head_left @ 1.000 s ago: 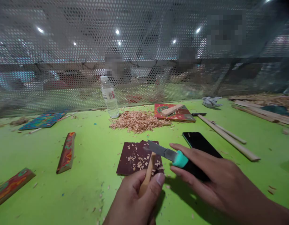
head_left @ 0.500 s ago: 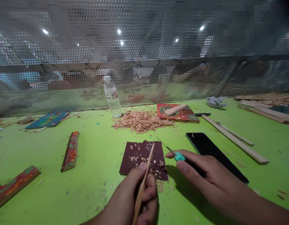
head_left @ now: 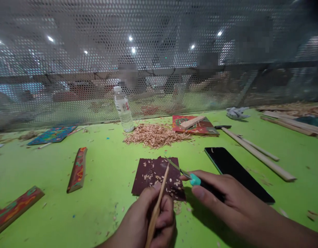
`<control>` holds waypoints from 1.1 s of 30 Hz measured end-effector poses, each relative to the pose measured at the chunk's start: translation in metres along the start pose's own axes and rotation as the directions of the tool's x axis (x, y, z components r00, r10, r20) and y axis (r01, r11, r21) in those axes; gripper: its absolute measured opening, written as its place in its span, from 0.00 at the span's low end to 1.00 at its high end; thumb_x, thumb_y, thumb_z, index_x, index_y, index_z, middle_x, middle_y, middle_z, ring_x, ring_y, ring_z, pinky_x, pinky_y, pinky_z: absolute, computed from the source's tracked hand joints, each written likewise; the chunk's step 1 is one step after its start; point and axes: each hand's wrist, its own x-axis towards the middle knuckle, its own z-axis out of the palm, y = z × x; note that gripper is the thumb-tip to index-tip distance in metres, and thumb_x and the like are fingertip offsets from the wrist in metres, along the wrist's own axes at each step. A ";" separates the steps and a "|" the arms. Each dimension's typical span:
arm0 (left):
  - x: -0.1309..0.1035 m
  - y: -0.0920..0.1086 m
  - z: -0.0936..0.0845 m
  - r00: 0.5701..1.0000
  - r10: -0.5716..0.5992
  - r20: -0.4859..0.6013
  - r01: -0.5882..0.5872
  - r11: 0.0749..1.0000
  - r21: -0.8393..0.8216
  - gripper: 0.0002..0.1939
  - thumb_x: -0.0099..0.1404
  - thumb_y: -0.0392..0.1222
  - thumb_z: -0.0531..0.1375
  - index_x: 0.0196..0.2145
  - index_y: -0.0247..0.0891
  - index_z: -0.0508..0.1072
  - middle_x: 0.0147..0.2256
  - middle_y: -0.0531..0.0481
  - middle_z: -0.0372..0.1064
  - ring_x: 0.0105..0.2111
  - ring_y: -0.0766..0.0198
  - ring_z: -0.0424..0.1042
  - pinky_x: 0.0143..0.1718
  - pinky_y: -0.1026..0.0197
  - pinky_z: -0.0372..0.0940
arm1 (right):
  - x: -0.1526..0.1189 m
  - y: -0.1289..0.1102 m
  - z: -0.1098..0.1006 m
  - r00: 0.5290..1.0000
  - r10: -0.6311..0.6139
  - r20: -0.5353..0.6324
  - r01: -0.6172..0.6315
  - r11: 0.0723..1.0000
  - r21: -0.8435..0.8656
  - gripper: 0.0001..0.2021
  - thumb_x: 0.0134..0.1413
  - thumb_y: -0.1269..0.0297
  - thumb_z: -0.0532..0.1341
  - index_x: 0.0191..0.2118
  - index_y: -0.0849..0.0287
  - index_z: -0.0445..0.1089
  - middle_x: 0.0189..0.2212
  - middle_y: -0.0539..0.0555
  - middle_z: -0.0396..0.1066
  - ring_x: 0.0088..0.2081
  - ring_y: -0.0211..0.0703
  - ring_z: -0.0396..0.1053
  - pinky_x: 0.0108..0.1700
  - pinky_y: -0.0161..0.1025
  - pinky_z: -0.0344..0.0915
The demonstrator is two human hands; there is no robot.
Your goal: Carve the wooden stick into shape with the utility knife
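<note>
At the near edge of the green table [head_left: 102, 172], the left hand [head_left: 146, 224] has its grip tight around a thin wooden stick [head_left: 157, 203] that points up and away. Just beside it, the right hand [head_left: 226, 203] has its grip tight on a small knife [head_left: 186, 174] with a teal handle, and the blade touches the stick near its tip. Under the tip lies a dark brown sheet [head_left: 154, 172] with wood bits on it. A black phone [head_left: 233, 170] lies to the right. Farther back sit a heap of wood shavings [head_left: 155, 135] and a water bottle [head_left: 123, 109] near the far edge.
</note>
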 end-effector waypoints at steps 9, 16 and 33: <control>0.002 0.000 0.010 0.976 0.137 -0.169 -0.113 0.983 0.145 0.23 0.72 0.60 0.59 0.27 0.40 0.71 0.09 0.64 0.52 0.09 0.75 0.41 0.14 0.72 0.50 | 0.003 0.002 0.002 1.000 0.006 0.021 -0.007 0.998 0.058 0.13 0.72 0.54 0.56 0.36 0.51 0.72 0.29 0.47 0.77 0.31 0.43 0.77 0.34 0.35 0.72; -0.006 0.003 0.011 0.994 0.056 -0.095 -0.040 0.985 0.170 0.29 0.66 0.71 0.58 0.26 0.42 0.64 0.12 0.64 0.53 0.10 0.75 0.42 0.13 0.70 0.41 | 0.005 0.005 0.001 0.999 -0.009 0.048 0.007 0.999 0.037 0.13 0.73 0.55 0.57 0.40 0.55 0.75 0.34 0.52 0.81 0.34 0.45 0.79 0.38 0.37 0.74; -0.011 0.008 0.022 0.980 -0.005 -0.201 0.074 0.939 0.337 0.33 0.54 0.74 0.69 0.33 0.41 0.67 0.17 0.66 0.52 0.17 0.74 0.46 0.19 0.68 0.42 | -0.011 0.008 0.004 0.947 -0.294 0.129 0.320 0.905 -0.280 0.21 0.78 0.53 0.50 0.61 0.60 0.71 0.43 0.58 0.83 0.40 0.47 0.83 0.41 0.40 0.79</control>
